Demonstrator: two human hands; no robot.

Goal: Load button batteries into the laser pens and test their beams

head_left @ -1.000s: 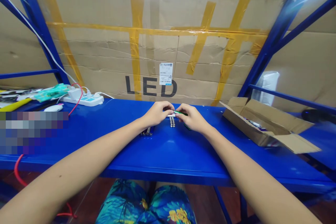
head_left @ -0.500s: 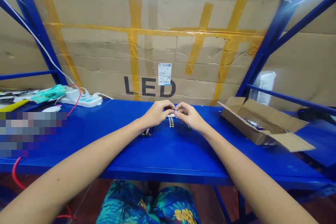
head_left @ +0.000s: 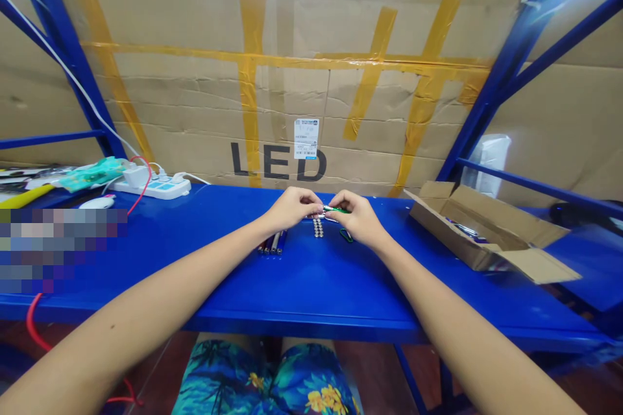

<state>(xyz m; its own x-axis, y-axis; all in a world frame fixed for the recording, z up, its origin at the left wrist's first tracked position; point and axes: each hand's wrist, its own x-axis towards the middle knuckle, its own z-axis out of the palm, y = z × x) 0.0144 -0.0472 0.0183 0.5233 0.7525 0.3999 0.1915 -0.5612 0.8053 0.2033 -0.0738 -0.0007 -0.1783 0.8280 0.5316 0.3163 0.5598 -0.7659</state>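
Observation:
My right hand (head_left: 357, 215) is closed around a slim green tube with silver parts (head_left: 341, 210), its fingers pinching it from the right. My left hand (head_left: 292, 209) meets it at the tube's left end, thumb and forefinger pressed together; whatever they pinch is too small to make out. Just below the fingers, small round silver pieces like button cells (head_left: 318, 228) lie in two rows on the blue table (head_left: 292, 292). Under my left wrist, several slim metallic tubes (head_left: 272, 243) lie side by side, partly hidden. A green clip-like loop (head_left: 346, 235) lies beneath my right hand.
An open cardboard box (head_left: 479, 227) with slim metallic items stands at the right. On the left are a white power strip (head_left: 168, 187), a teal packet (head_left: 92, 174) and a red cable (head_left: 35, 324). A large cardboard sheet (head_left: 195, 97) walls the back.
My hands have drawn slightly apart, and the green tube now shows in my right hand. More of the tubes by my left wrist and of the green loop is visible.

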